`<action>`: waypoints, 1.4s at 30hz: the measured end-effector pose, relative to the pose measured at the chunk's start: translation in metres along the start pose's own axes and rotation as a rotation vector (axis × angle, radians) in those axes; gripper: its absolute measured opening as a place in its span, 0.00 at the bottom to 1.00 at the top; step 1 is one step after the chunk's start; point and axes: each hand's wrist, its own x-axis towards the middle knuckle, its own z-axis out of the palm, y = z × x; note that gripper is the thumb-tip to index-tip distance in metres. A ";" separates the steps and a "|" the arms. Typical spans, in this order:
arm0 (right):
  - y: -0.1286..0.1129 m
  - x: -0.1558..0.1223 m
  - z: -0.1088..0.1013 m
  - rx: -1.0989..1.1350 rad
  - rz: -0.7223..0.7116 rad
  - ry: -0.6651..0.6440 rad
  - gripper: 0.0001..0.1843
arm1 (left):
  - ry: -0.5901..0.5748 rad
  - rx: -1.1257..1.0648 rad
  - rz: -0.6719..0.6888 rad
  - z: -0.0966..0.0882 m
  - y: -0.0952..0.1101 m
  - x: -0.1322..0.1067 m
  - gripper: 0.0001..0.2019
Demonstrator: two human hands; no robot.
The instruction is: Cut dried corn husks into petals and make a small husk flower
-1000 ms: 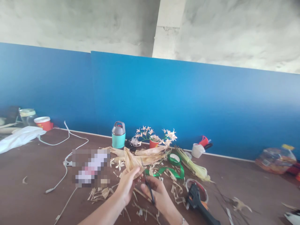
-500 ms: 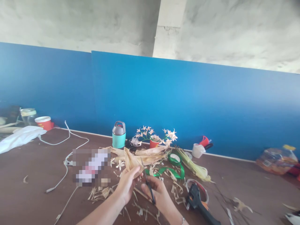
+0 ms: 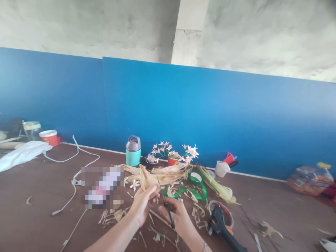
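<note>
Between the thumb and fingers of my left hand (image 3: pixel 143 206) is a pale dried corn husk (image 3: pixel 147 179), its pointed end upward. My right hand (image 3: pixel 175 213) grips a pair of dark scissors (image 3: pixel 167 209), with the blades pointing up beside the husk's right edge. Whether the blades touch the husk I cannot tell. More dried husks (image 3: pixel 170 171) lie just behind my hands, and cut scraps (image 3: pixel 112 216) are scattered around them. A white star-shaped flower (image 3: pixel 134 184) rests left of the held husk.
A black glue gun (image 3: pixel 220 224) lies by a tape roll (image 3: pixel 228 211) at right. Green ribbon (image 3: pixel 201 192) and a bundle of stalks (image 3: pixel 216 183) are behind it. Further back stand a teal flask (image 3: pixel 133 154) and a red cup (image 3: pixel 172 161) of flowers. White cable (image 3: pixel 76 189) runs at left.
Almost nothing differs. The left hand and the husk have shifted very slightly; both hands keep their hold.
</note>
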 end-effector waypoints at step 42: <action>-0.012 -0.003 -0.006 0.032 0.259 0.032 0.21 | -0.189 0.203 -0.008 -0.008 0.016 0.008 0.03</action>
